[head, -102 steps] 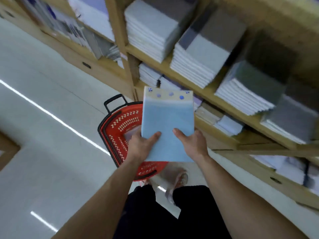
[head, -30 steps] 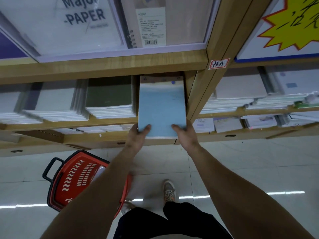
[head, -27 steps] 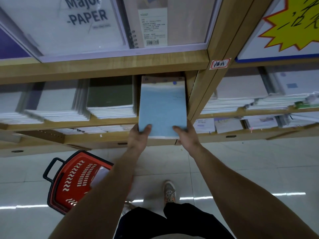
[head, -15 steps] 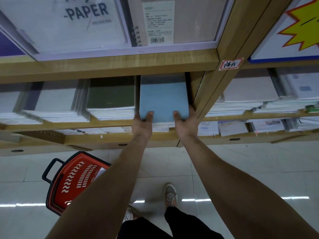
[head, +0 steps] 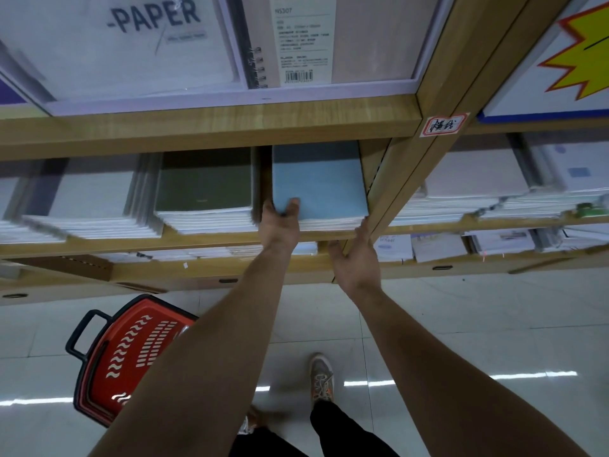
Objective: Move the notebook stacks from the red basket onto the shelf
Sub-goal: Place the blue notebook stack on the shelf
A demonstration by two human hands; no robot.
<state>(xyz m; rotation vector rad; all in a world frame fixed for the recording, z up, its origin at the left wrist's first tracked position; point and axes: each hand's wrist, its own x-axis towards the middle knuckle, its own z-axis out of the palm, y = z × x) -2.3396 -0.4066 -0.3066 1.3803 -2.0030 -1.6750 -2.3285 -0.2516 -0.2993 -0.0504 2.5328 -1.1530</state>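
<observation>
The light-blue notebook stack point(head: 318, 186) lies on the wooden shelf point(head: 204, 240), at the right end of its bay, hard against the upright divider point(head: 392, 192). A dark-green notebook stack point(head: 204, 189) sits just to its left, a narrow gap between them. The left hand point(head: 280, 222) is clamped on the blue stack's front left corner, thumb on top. The right hand point(head: 357, 258) is spread loose, fingertips at the front right corner. On the floor point(head: 461, 324) below stands the red basket point(head: 131, 354), its contents hidden by the forearm.

"-PAPER" on a white cover point(head: 131, 44), "NS307" on a barcoded label point(head: 302, 41), "Wheel" on a lower-shelf notebook point(head: 392, 247)
</observation>
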